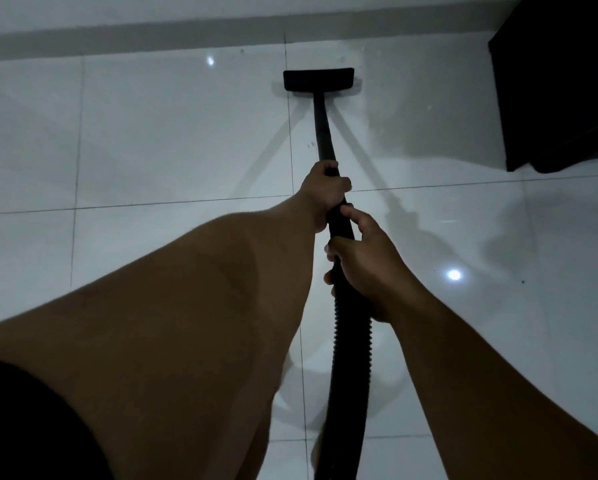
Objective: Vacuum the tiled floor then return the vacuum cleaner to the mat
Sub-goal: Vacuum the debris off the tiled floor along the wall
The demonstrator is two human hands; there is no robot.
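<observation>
Head view, dim light. A person is standing over a glossy white tiled floor (152,140) and holding a black vacuum cleaner wand (322,133) out in front with both hands.

The left hand (325,192) is wrapping fully around the rigid wand, further forward along it, fingers curled closed on the tube. The left forearm is stretching diagonally from the lower left of the frame, with a dark sleeve (24,427) showing at the bottom left corner.

The right hand (363,261) is gripping just behind the left, where the wand is joining the ribbed hose (353,358); the thumb is lying over the top and the fingers are curling under the hose. The two hands are sitting close together, nearly touching.

The hose is running down from the right hand to the bottom edge of the frame, between the two forearms. The vacuum body and the mat are out of view.

The flat rectangular floor nozzle (319,79) is resting on the tiles at the far end of the wand, near the grey skirting band (117,31) along the wall, beside a grout line.

A dark piece of furniture (560,81) is standing at the upper right, well apart from the nozzle. Two bright light reflections are showing on the tiles.
</observation>
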